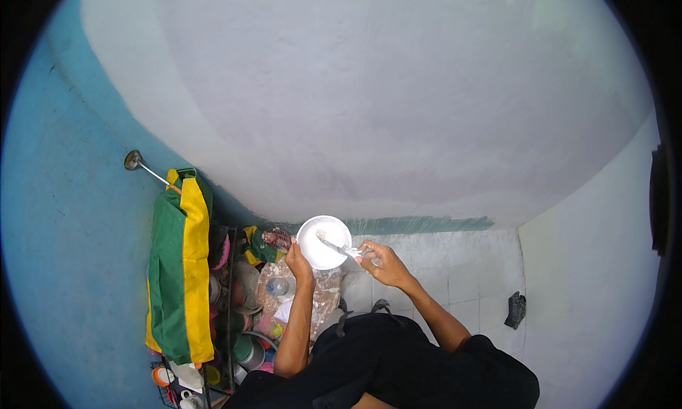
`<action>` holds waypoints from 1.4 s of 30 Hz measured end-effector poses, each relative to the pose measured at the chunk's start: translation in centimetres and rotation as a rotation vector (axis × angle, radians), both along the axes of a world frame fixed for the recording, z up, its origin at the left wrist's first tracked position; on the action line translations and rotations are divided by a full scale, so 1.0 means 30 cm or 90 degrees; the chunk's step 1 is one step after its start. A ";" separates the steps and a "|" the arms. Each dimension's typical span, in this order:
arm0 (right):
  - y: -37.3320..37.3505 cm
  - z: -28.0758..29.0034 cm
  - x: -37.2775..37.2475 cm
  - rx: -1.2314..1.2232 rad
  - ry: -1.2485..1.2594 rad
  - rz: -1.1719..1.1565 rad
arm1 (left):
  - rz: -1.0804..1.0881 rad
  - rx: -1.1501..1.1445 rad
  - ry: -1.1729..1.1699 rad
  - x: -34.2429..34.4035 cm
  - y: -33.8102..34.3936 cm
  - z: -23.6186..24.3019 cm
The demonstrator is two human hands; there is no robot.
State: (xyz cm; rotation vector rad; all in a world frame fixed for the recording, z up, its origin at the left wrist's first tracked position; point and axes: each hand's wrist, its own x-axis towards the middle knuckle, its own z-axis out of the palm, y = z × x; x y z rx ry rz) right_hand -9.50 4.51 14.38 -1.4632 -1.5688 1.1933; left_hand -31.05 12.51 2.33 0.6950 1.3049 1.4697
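Observation:
My left hand grips a round white tub by its left side, holding it out before my body. White paint covers the inside of the tub. In my right hand is a paintbrush, its paint-smeared handle between the fingers. The brush head lies inside the tub, tilted toward the upper left. Just beyond the tub stands a wall coated pale, with a ragged teal strip showing along its foot.
At left, a green and yellow cloth covers a rack packed with kitchenware. A ladle sticks out above it. A clear plastic container sits on a speckled sheet. Black cloth lies on the tiled floor at right.

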 end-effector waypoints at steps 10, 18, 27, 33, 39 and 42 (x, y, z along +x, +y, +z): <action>0.087 0.091 0.039 -0.114 0.007 0.017 | 0.014 -0.005 -0.023 -0.015 0.026 0.008; 0.059 0.044 0.005 -0.106 0.040 0.020 | 0.012 -0.011 -0.037 -0.032 0.038 0.020; 0.211 0.443 0.132 0.103 -0.027 -0.067 | -0.017 -0.015 -0.008 -0.053 0.033 0.018; 0.418 0.885 0.214 0.526 -0.356 -0.318 | -0.024 -0.042 -0.018 -0.055 0.010 0.001; 0.556 1.020 0.185 0.616 -0.464 -0.486 | -0.019 -0.053 -0.020 -0.067 -0.033 -0.014; 0.620 0.963 0.184 0.626 -0.537 -0.494 | -0.014 -0.047 -0.020 -0.074 -0.051 -0.019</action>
